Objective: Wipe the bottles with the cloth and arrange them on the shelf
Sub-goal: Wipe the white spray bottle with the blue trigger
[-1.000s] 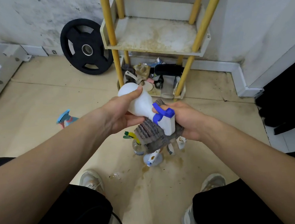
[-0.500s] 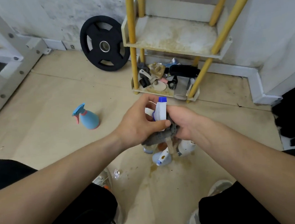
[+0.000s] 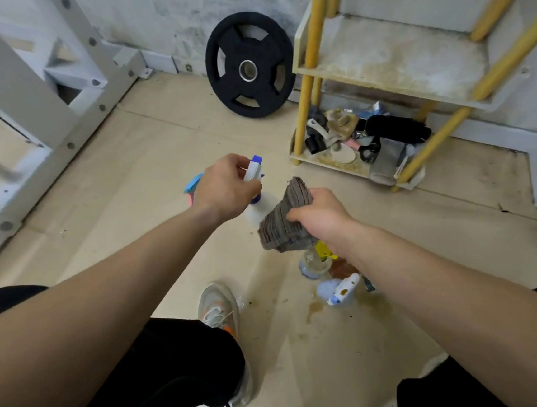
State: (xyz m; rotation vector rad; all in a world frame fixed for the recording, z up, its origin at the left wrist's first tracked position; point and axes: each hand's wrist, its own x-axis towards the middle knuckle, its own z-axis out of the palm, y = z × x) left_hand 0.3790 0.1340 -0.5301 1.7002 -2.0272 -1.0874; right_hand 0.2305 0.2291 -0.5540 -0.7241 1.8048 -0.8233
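My left hand [image 3: 227, 187] grips the blue-and-white trigger head of a white spray bottle [image 3: 258, 208], which hangs upright below it; most of its body is hidden by the hand and cloth. My right hand [image 3: 318, 213] holds a bunched grey-brown cloth [image 3: 286, 218] just right of the bottle. On the floor below my right wrist lie a clear bottle with a yellow trigger [image 3: 313, 262] and a pale blue bottle with a white trigger [image 3: 336, 291]. A blue spray bottle [image 3: 192, 185] peeks out behind my left hand. The yellow-legged shelf [image 3: 387, 59] stands at the upper right.
A black weight plate [image 3: 248, 65] leans on the wall left of the shelf. The shelf's bottom tier [image 3: 321, 158] holds clutter. A white metal frame [image 3: 56, 92] fills the left side. My shoe [image 3: 219, 308] and knees are near the bottom; the floor by the bottles is stained.
My hands have come apart: the left now holds the white bottle by its trigger head, moved left, and the right has pulled the cloth off to the right. The view has shifted left.
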